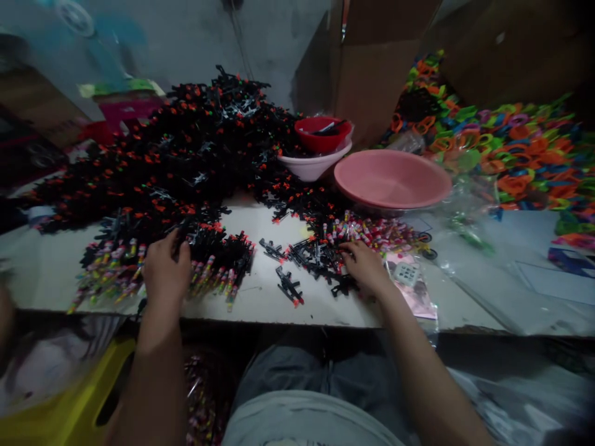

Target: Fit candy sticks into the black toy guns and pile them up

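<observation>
My left hand is over the left end of a row of small black toy guns, next to several sticks with colourful wrappers. Its thumb and forefinger are apart; the other fingers are partly hidden, and I see nothing held between them. My right hand reaches into a loose heap of black toy guns with orange tips. Its fingers are bent but apart, their tips at the heap's edge. Between the hands, a toy gun lies alone on the white table.
A large mound of black toy guns fills the back left. A pink basin and a red bowl in a pale bowl stand behind my right hand. Colourful plastic pieces are piled at right, near clear plastic bags.
</observation>
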Demonstrator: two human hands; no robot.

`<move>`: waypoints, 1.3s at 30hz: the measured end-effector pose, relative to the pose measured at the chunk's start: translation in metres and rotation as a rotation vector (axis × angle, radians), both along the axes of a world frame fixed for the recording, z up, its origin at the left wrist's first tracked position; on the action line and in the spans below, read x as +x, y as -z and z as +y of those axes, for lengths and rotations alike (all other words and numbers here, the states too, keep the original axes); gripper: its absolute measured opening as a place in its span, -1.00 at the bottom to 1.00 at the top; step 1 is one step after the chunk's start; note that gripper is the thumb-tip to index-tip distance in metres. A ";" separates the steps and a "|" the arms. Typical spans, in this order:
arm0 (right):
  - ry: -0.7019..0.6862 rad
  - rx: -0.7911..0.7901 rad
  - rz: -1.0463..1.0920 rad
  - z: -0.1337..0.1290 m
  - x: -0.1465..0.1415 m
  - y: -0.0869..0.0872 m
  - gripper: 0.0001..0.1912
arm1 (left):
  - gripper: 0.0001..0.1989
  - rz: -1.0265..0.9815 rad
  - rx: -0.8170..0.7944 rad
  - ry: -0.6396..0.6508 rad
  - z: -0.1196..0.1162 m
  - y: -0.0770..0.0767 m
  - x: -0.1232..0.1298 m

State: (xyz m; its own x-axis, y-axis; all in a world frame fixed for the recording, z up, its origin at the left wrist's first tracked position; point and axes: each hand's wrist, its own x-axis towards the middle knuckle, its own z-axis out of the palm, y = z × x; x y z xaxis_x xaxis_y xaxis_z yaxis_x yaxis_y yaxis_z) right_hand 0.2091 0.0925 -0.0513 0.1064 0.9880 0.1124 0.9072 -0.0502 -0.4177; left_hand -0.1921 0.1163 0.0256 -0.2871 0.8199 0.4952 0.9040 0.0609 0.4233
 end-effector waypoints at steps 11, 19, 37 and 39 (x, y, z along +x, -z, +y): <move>0.182 0.017 -0.260 0.031 0.015 -0.009 -0.65 | -0.51 0.014 -0.384 0.490 -0.051 0.073 0.130; 0.233 0.073 -0.127 0.025 0.013 -0.014 -0.77 | -0.36 -0.354 -0.445 0.693 -0.058 0.080 0.141; -0.015 -0.051 1.349 -0.096 -0.093 -0.017 -0.66 | -0.27 -1.482 -0.465 0.432 -0.109 0.056 0.171; 0.031 -0.110 1.451 -0.094 -0.088 -0.023 -0.62 | -0.27 -1.224 -0.416 0.513 -0.110 0.061 0.167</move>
State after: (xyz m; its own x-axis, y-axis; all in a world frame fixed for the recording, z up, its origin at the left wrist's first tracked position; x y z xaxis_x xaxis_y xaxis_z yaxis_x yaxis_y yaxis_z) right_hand 0.1207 -0.0013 -0.0286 0.0789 0.9796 -0.1848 -0.3032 -0.1530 -0.9406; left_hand -0.0248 0.0059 -0.0358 0.0178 0.9880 -0.1532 -0.0646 0.1540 0.9860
